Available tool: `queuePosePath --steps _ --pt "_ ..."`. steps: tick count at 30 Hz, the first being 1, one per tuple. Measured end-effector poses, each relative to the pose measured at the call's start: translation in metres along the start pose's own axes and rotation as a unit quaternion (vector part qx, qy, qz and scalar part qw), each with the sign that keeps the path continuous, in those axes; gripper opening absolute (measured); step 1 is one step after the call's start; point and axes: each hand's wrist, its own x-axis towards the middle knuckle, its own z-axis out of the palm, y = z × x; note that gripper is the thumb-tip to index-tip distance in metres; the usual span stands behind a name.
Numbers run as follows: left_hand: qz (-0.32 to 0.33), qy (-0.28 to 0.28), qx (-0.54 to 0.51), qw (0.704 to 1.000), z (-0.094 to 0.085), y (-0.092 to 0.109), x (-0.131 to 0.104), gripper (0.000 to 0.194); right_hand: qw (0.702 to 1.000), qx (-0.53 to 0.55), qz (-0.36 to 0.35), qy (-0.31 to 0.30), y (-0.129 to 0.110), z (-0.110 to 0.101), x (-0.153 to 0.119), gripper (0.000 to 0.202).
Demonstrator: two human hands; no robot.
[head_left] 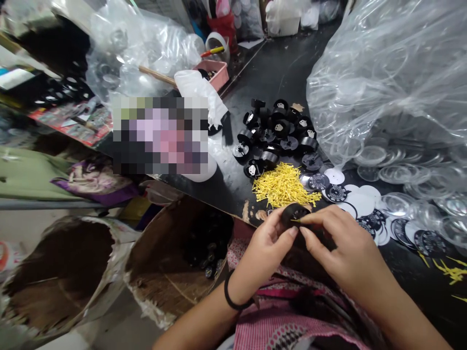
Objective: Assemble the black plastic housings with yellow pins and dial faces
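My left hand (268,243) is closed around a round black dial case (290,212) at the table's front edge. With thumb and forefinger, my right hand (337,238) pinches a thin yellow pointer (295,220) at the case's face. Just beyond my hands lies a heap of yellow pointers (282,187). Behind it are piled several black cases (279,129), some showing pale metal parts. Right of the heap, black dial discs with white markings (335,193) and plain white discs (361,201) overlap. Clear round covers (399,204) lie beside them.
A large clear plastic bag (394,82) of covers fills the right. Near the back stands a pink tray (215,73). Two big worn drums (153,282) stand below the table edge at left; one holds black pieces. A blurred-out patch (160,136) hides part of the left side.
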Motion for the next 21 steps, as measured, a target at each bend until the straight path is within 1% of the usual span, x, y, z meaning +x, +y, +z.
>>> queuePosePath --steps 2,4,6,9,11,13,15,16,17,18,19,20,21 --pt "-0.003 -0.009 0.002 1.0 -0.001 -0.001 0.0 0.034 0.998 -0.054 -0.044 0.012 0.002 0.001 0.003 0.011" --pt "-0.003 -0.001 0.013 1.0 -0.001 -0.004 -0.002 0.033 0.995 -0.083 -0.053 0.007 0.002 0.003 0.004 0.01" --pt "-0.023 0.029 -0.001 0.999 0.002 -0.009 -0.005 0.031 0.997 -0.066 -0.03 -0.001 -0.001 0.004 0.006 0.013" --pt "-0.07 0.062 -0.057 0.994 0.007 -0.018 -0.007 0.035 0.998 -0.039 0.04 -0.001 -0.008 0.004 0.009 0.011" --pt "-0.071 0.061 -0.06 0.994 0.009 -0.022 -0.007 0.037 0.996 -0.042 0.081 -0.002 -0.011 0.0 0.009 0.009" --pt "-0.044 0.036 -0.017 0.998 0.008 -0.022 -0.005 0.037 0.995 -0.025 0.097 -0.022 -0.005 -0.01 0.004 0.009" --pt "-0.031 -0.001 0.011 0.999 0.005 -0.023 -0.002 0.038 0.994 -0.035 0.103 -0.031 0.012 -0.025 -0.005 0.011" --pt "-0.033 -0.016 0.004 0.999 0.004 -0.024 0.0 0.038 0.992 -0.056 0.11 -0.021 0.026 -0.034 -0.011 0.015" --pt "-0.04 -0.026 -0.016 0.999 0.003 -0.025 0.002 0.038 0.986 -0.105 0.126 -0.003 0.042 -0.043 -0.017 0.021" --pt "-0.051 -0.026 -0.047 0.997 0.003 -0.028 0.003 0.039 0.978 -0.154 0.142 0.018 0.06 -0.053 -0.023 0.028" --pt "-0.06 -0.022 -0.078 0.995 0.003 -0.03 0.004 0.039 0.966 -0.202 0.159 0.02 0.076 -0.062 -0.029 0.034" --pt "-0.069 -0.019 -0.105 0.992 0.005 -0.032 0.004 0.039 0.951 -0.259 0.168 0.007 0.091 -0.071 -0.033 0.039" --pt "-0.079 -0.02 -0.124 0.989 0.008 -0.032 0.003 0.039 0.945 -0.28 0.169 -0.01 0.102 -0.078 -0.036 0.04"
